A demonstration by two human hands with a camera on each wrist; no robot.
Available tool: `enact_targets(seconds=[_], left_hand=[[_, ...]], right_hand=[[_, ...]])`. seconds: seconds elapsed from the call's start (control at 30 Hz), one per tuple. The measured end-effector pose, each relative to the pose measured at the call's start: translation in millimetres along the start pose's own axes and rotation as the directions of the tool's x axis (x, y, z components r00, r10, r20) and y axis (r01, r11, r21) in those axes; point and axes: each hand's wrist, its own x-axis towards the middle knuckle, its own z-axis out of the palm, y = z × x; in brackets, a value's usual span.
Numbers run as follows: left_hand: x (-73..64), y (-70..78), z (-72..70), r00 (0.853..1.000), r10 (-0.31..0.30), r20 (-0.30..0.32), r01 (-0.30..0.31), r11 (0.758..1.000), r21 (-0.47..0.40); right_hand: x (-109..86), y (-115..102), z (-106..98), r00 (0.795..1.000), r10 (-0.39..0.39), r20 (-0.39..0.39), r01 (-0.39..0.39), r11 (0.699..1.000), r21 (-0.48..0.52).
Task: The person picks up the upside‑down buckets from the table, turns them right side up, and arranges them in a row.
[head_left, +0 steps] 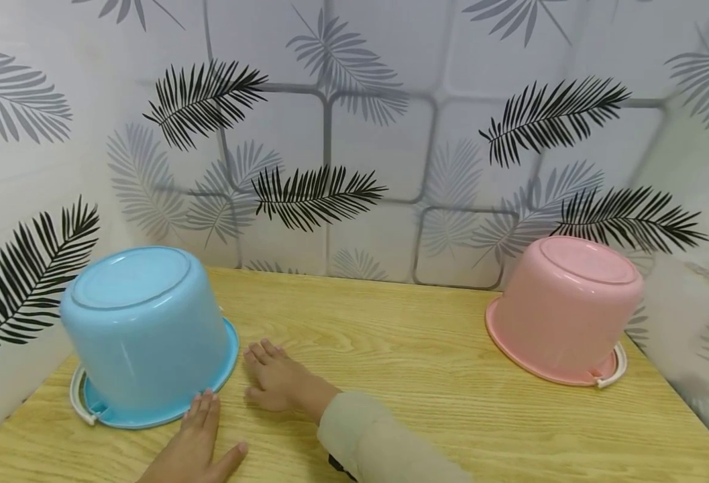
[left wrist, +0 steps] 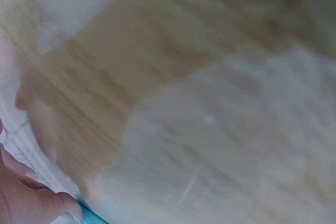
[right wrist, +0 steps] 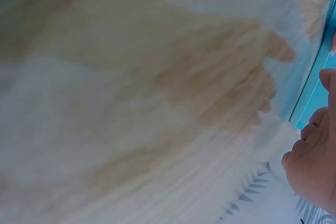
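Observation:
A light blue bucket (head_left: 149,342) stands upside down on the left of the wooden table, its white handle (head_left: 79,396) hanging at the rim. My left hand (head_left: 194,443) lies at the bucket's near side with straight fingers reaching its rim and the thumb spread. To the right of the bucket, my right hand (head_left: 278,382) hovers over or rests on the tabletop, fingers extended, a small gap from the rim. Part of the left hand (left wrist: 34,200) and a strip of blue rim (left wrist: 93,216) show in the left wrist view. Blue plastic (right wrist: 317,93) also appears beside the right hand (right wrist: 315,156) in the right wrist view.
A pink bucket (head_left: 571,315), likewise upside down with a white handle (head_left: 616,365), stands at the table's right. The yellow wood-grain table (head_left: 390,335) meets a leaf-patterned wall (head_left: 378,154) behind, with more patterned covering on both sides.

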Motion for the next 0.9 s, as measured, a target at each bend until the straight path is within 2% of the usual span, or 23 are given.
enact_targets(seconds=[0.5, 0.67, 0.9], left_hand=[[-2.8, 5.5, 5.2, 0.999, 0.029, 0.031, -0.028, 0.999, -0.040], [-3.5, 6.7, 6.4, 1.000, 0.018, 0.025, -0.018, 1.000, -0.013], [-5.0, 6.5, 5.7, 0.998, 0.067, 0.003, -0.067, 0.997, 0.028]], right_hand=[[6.3, -8.5, 3.3, 0.999, 0.026, 0.032, -0.024, 0.997, -0.077], [3.1, -7.3, 1.8, 0.999, 0.009, 0.036, -0.004, 0.992, -0.123], [0.0, -4.4, 0.3, 0.999, 0.008, 0.032, -0.004, 0.990, -0.139]])
